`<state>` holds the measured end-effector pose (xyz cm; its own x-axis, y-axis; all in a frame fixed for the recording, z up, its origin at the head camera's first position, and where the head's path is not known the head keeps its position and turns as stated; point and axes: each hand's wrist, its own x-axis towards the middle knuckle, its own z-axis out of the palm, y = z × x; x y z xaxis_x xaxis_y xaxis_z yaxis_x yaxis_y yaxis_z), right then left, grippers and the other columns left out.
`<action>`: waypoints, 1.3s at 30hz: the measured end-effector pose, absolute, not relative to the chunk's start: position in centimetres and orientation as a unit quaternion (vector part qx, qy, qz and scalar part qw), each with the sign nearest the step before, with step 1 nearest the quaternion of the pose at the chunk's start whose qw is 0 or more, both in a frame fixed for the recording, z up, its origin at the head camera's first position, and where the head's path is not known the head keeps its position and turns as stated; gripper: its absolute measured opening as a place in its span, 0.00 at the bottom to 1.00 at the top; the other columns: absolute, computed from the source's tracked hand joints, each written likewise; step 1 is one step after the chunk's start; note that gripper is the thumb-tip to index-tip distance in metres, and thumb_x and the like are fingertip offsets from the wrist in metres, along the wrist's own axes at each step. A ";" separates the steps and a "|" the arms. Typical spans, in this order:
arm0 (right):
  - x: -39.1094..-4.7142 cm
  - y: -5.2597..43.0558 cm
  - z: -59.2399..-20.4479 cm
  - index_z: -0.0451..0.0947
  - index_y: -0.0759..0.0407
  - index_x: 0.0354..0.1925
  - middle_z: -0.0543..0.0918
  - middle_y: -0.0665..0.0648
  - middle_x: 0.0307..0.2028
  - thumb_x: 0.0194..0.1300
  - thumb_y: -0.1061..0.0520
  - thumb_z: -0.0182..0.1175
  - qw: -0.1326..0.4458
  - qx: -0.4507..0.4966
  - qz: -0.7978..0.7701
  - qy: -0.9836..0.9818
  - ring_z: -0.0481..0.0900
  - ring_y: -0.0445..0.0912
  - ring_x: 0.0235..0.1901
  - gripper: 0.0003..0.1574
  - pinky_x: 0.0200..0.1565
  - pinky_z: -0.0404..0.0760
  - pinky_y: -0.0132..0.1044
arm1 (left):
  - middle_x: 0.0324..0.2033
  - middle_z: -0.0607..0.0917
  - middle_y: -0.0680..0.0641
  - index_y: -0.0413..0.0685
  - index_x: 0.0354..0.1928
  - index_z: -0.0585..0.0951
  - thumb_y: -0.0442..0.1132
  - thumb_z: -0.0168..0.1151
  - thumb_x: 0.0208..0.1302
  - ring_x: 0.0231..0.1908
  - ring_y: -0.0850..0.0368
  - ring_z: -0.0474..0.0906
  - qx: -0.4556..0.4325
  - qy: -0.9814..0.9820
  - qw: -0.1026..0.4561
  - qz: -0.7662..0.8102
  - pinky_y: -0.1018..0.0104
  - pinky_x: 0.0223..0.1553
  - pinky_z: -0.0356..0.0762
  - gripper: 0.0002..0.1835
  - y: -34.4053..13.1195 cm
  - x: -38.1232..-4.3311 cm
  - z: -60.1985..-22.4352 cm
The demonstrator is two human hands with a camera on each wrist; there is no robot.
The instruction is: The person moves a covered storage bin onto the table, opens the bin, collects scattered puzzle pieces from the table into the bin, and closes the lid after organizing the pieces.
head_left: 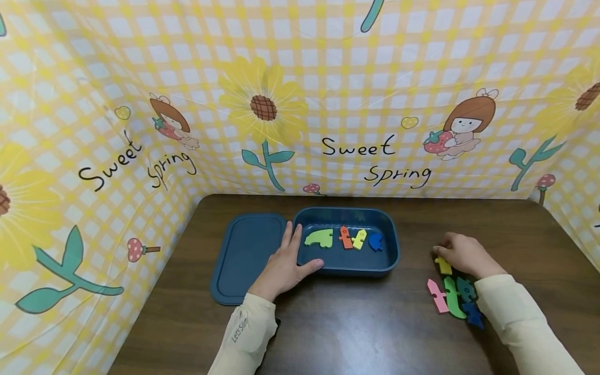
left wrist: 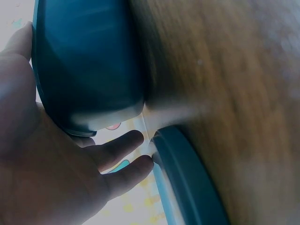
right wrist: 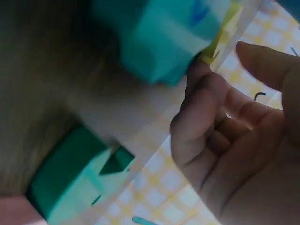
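Your left hand (head_left: 283, 270) is spread wide at the box's (head_left: 347, 261) 9 o'clock side. Your right hand (head_left: 464, 254) is curled at the yellow piece (head_left: 443, 266), roughly 3 o'clock from the box; can't tell if it's pinched. Piece should be light, stiff, maybe slick, unlikely to break. Pinch opposite edges; mind the pink piece (head_left: 438, 296) near it, at 6 o'clock.

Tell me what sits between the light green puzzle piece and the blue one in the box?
Two puzzle pieces: an orange one nearer the light green piece, and a yellow one nearer the blue piece. The head view shows this.
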<state>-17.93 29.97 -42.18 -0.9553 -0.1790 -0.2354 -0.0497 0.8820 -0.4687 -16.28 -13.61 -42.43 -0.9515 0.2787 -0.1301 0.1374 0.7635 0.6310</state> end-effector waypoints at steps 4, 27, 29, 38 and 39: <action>-17.3 29.6 -41.8 0.76 0.76 0.54 0.79 0.56 0.28 0.75 0.48 0.58 0.170 -0.044 -0.302 0.937 0.76 0.48 0.24 0.30 0.26 0.78 0.43 | 0.80 0.32 0.50 0.56 0.82 0.42 0.70 0.61 0.64 0.71 0.28 0.57 0.111 0.932 0.109 0.327 0.28 0.65 0.51 0.57 -13.5 -16.3 -42.4; -16.0 28.4 -41.8 0.61 0.82 0.64 0.80 0.69 0.42 0.59 0.49 0.74 0.199 -0.058 -0.206 0.957 0.75 0.57 0.38 0.52 0.41 0.77 0.52 | 0.79 0.31 0.51 0.58 0.82 0.42 0.71 0.60 0.63 0.72 0.30 0.56 0.108 0.934 0.109 0.324 0.28 0.65 0.52 0.57 -13.5 -16.3 -42.5; -15.9 28.4 -41.9 0.62 0.82 0.63 0.79 0.67 0.41 0.59 0.49 0.74 0.197 -0.057 -0.206 0.957 0.75 0.56 0.37 0.52 0.39 0.77 0.51 | 0.79 0.31 0.51 0.58 0.82 0.41 0.71 0.60 0.63 0.71 0.30 0.56 0.109 0.933 0.108 0.324 0.28 0.65 0.52 0.57 -13.5 -16.2 -42.6; -15.9 28.0 -41.6 0.61 0.83 0.65 0.81 0.65 0.39 0.59 0.49 0.73 0.177 -0.064 -0.203 0.961 0.76 0.54 0.35 0.52 0.38 0.78 0.50 | 0.80 0.32 0.51 0.58 0.82 0.42 0.71 0.61 0.63 0.71 0.29 0.56 0.109 0.933 0.107 0.326 0.28 0.65 0.53 0.57 -13.5 -16.2 -42.6; -15.9 28.0 -41.5 0.61 0.82 0.65 0.81 0.64 0.38 0.59 0.50 0.73 0.176 -0.064 -0.204 0.961 0.76 0.53 0.34 0.52 0.37 0.78 0.49 | 0.80 0.32 0.51 0.58 0.82 0.42 0.71 0.61 0.63 0.71 0.29 0.56 0.109 0.933 0.107 0.326 0.28 0.65 0.53 0.57 -13.5 -16.2 -42.6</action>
<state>-15.88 28.00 -41.54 -0.9300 -0.1954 -0.3113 -0.0521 0.9085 -0.4146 -16.23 -13.46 -42.55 -0.9534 0.2728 -0.1292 0.1331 0.7642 0.6311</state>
